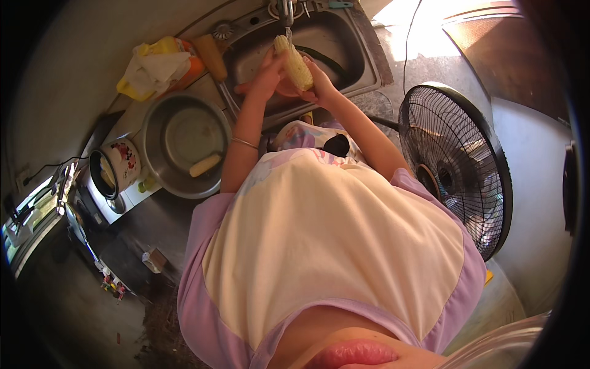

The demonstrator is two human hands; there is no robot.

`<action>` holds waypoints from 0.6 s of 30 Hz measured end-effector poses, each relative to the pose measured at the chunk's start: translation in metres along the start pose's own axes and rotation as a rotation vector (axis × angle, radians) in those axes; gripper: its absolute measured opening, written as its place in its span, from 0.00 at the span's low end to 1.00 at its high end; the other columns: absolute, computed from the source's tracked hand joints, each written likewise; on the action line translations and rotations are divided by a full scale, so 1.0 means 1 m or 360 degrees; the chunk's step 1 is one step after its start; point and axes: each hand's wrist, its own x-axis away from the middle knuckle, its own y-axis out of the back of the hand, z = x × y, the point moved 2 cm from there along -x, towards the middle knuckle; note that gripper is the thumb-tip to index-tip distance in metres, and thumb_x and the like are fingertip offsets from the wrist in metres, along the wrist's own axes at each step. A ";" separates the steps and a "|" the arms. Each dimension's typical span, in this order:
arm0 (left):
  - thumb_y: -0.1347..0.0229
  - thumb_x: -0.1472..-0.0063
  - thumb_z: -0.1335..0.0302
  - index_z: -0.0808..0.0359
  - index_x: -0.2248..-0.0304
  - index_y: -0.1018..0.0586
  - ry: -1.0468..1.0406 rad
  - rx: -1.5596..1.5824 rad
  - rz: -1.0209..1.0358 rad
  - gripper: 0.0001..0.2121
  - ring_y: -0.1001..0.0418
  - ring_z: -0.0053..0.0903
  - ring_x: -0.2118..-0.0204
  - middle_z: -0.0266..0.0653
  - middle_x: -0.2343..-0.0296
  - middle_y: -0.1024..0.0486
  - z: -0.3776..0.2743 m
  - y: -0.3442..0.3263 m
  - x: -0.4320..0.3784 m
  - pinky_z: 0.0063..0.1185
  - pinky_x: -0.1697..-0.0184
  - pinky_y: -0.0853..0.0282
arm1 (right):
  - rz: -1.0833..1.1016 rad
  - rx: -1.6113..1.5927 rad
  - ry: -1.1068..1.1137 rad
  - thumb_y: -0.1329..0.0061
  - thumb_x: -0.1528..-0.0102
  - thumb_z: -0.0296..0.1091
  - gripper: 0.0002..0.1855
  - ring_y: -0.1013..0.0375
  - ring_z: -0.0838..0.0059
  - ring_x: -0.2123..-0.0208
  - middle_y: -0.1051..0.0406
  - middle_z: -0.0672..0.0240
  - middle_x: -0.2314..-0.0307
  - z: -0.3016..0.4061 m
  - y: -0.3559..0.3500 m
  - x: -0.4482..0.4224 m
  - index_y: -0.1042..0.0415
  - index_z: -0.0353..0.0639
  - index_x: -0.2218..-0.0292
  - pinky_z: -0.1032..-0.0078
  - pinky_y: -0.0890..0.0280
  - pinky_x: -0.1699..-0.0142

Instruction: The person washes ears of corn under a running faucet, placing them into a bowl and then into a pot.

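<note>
Over the steel sink, a peeled corn cob is tilted under water running from the tap. My left hand grips the cob from its left side, with the fingers against the kernels. On the other side, my right hand holds the lower end. Behind the cob, a long dark green vegetable, perhaps a cucumber, lies in the sink. A reddish-pink object shows partly below my hands; its shape is mostly hidden.
Left of the sink stands a wide metal basin with another corn cob inside. Beyond it are a flower-patterned pot and yellow-and-orange containers under a white cloth. A standing fan is close on my right.
</note>
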 end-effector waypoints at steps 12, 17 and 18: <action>0.58 0.40 0.52 0.68 0.67 0.24 0.0252 0.0004 -0.0461 0.24 0.26 0.27 0.72 0.39 0.74 0.26 0.057 0.025 -0.060 0.25 0.67 0.31 | -0.0418 0.1810 0.0394 0.69 0.42 0.61 0.29 0.28 0.64 0.66 0.28 0.65 0.71 0.007 0.021 -0.008 0.31 0.42 0.61 0.72 0.32 0.68; 0.58 0.39 0.54 0.67 0.72 0.22 -0.0444 -0.1883 -0.0726 0.23 0.25 0.36 0.76 0.50 0.80 0.27 0.027 0.002 -0.050 0.28 0.70 0.31 | -0.0026 0.0733 0.0241 0.60 0.43 0.54 0.26 0.26 0.68 0.71 0.29 0.65 0.73 -0.011 0.004 -0.005 0.41 0.45 0.52 0.77 0.33 0.81; 0.58 0.39 0.54 0.68 0.73 0.22 -0.0487 -0.2044 -0.0587 0.23 0.26 0.37 0.77 0.51 0.80 0.27 0.016 -0.003 -0.046 0.28 0.71 0.32 | 0.0044 0.0602 0.0147 0.59 0.43 0.53 0.25 0.26 0.70 0.72 0.29 0.65 0.73 -0.010 0.015 -0.006 0.40 0.45 0.53 0.78 0.34 0.81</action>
